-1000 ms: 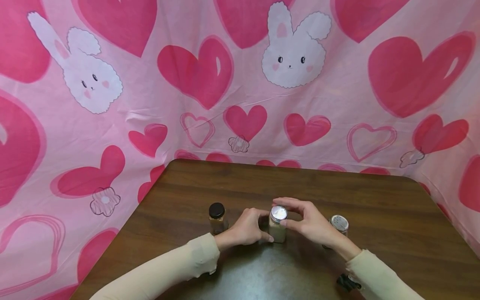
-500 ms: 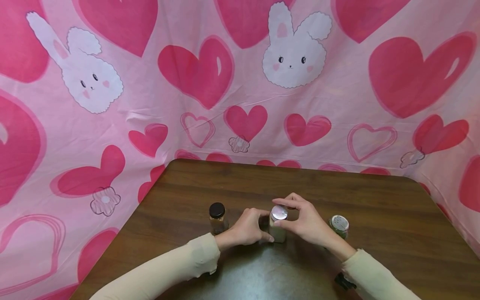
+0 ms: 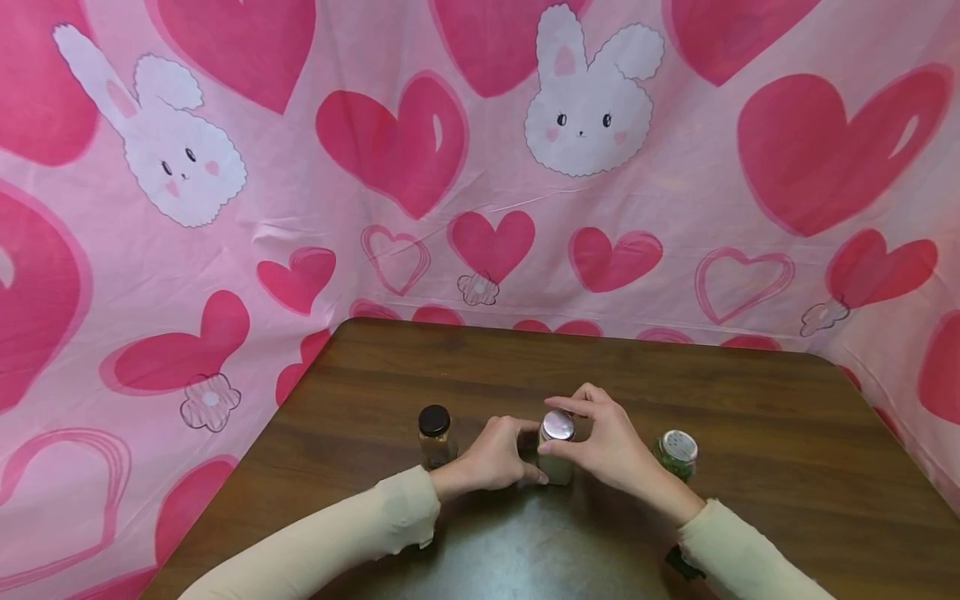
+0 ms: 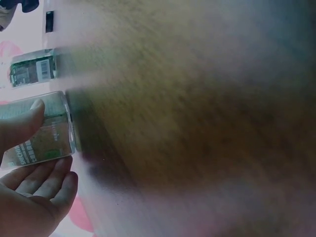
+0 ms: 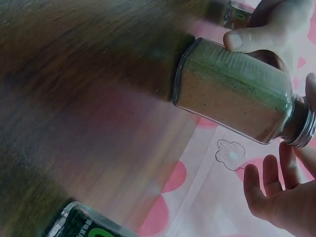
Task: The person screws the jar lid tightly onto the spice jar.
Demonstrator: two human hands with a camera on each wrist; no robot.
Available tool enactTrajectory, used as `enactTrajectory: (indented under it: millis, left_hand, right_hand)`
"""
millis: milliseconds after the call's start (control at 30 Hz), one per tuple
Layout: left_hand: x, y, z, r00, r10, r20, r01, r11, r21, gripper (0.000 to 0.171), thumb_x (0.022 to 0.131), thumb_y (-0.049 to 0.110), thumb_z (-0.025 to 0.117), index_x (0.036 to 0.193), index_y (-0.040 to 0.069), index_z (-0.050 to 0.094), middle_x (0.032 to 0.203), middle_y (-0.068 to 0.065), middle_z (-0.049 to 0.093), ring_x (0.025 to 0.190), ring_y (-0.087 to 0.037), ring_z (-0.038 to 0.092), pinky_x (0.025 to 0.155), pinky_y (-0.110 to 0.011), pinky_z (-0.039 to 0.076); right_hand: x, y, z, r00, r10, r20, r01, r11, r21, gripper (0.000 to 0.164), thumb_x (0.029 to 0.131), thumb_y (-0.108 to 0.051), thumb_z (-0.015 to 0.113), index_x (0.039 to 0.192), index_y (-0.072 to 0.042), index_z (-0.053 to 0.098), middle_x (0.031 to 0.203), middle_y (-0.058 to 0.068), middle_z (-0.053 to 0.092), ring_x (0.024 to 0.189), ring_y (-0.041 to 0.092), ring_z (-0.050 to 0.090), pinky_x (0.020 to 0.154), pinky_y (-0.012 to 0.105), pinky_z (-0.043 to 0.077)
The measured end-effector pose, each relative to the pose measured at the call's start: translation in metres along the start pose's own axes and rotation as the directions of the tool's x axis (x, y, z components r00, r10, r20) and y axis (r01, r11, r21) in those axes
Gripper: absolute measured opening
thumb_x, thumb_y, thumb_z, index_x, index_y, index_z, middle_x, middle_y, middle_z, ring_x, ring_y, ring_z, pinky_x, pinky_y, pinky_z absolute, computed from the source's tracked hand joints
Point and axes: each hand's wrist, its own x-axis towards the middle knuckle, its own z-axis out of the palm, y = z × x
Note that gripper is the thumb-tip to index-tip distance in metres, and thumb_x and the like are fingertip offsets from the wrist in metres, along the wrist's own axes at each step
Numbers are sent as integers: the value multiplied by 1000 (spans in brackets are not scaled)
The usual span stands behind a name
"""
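A square clear spice jar [image 3: 556,468] of brownish-green powder stands upright on the wooden table, its silver lid [image 3: 558,425] facing up. Low on its body, my left hand [image 3: 495,454] grips it, thumb on the near side and fingers behind. My right hand [image 3: 611,437] holds the lid between thumb and index finger; its other fingers extend loosely, as the right wrist view shows. Right of that hand is a jar of green herbs [image 3: 677,457] with a perforated shaker top and no cap on it. Left of my left hand stands a black-capped spice jar [image 3: 435,437].
A small black object [image 4: 49,21] lies past the herb jar in the left wrist view; it may be a cap. Pink heart-patterned cloth [image 3: 405,275] hangs behind and beside the table [image 3: 480,358]. A dark device [image 3: 684,562] sits under the right sleeve.
My right hand has turned a little about the lid, its thumb sliding leftward across the near side and its wrist shifting left. More of the herb jar shows. My left hand stays put.
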Motion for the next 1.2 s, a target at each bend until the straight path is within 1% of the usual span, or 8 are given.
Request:
enactTrajectory:
  millis: [200, 333, 467, 533, 633, 700, 800, 1200]
  left_hand:
    - [-1, 0, 0, 1000, -9, 8, 9, 1000, -14, 47, 63, 19, 90, 104, 22, 68, 94, 19, 65, 84, 0, 60, 74, -21, 48]
    - [0, 0, 0, 1000, -14, 5, 14, 1000, -3, 49, 63, 20, 90, 107, 21, 68, 97, 18, 65, 87, 2, 59, 77, -21, 47]
    - [1, 0, 0, 1000, -24, -6, 24, 999, 23, 53, 62, 22, 91, 110, 19, 68, 100, 18, 65, 91, 2, 58, 81, -22, 46]
    - [1, 0, 0, 999, -31, -5, 32, 999, 27, 54, 62, 23, 91, 112, 17, 68, 101, 17, 65, 94, 2, 57, 83, -23, 46]
    - [0, 0, 0, 999, -41, 6, 41, 999, 18, 55, 63, 23, 90, 113, 16, 68, 102, 17, 65, 95, 2, 57, 85, -24, 45]
    - [0, 0, 0, 999, -43, 10, 43, 999, 12, 55, 63, 23, 90, 113, 16, 68, 102, 17, 65, 95, 2, 57, 85, -24, 45]
    - [0, 0, -1, 999, -39, 12, 39, 999, 6, 55, 63, 23, 90, 113, 16, 68, 103, 16, 65, 95, 2, 57, 85, -24, 45]
    - [-1, 1, -1, 999, -39, 14, 39, 999, 1, 56, 63, 22, 90, 114, 16, 67, 102, 16, 65, 93, 2, 58, 84, -23, 46]
  right_hand:
    - [-1, -2, 2, 1000, -16, -13, 16, 999, -46, 60, 64, -52, 82, 117, -28, 66, 88, -13, 50, 84, 7, 51, 69, 33, 46]
    - [-3, 0, -2, 999, -43, 9, 44, 998, -41, 67, 69, -53, 79, 128, -30, 58, 106, -16, 55, 100, 6, 53, 80, 38, 48]
    - [-5, 3, -11, 992, -79, 103, 67, 991, 114, 69, 80, -37, 76, 141, -28, 44, 130, -11, 52, 118, 16, 51, 94, 45, 42]
    - [-5, 5, -16, 980, -63, 191, 11, 964, 265, 69, 85, -25, 73, 145, -26, 38, 137, -6, 49, 124, 20, 47, 98, 49, 37]
    - [-6, 5, -22, 946, -25, 324, -134, 878, 460, 69, 89, -11, 67, 147, -23, 33, 142, 1, 45, 130, 23, 41, 100, 46, 36]
    - [-6, 6, -25, 927, -16, 375, -196, 831, 520, 68, 90, -6, 64, 147, -21, 33, 144, 4, 43, 133, 24, 36, 99, 39, 38]
    - [-5, 6, -26, 915, -35, 402, -212, 806, 553, 65, 90, -3, 62, 147, -18, 34, 145, 7, 42, 135, 26, 33, 96, 31, 40]
    - [-4, 6, -23, 930, 24, 367, -213, 848, 485, 50, 91, -5, 62, 138, -16, 49, 135, 2, 53, 127, 23, 44, 97, 33, 39]
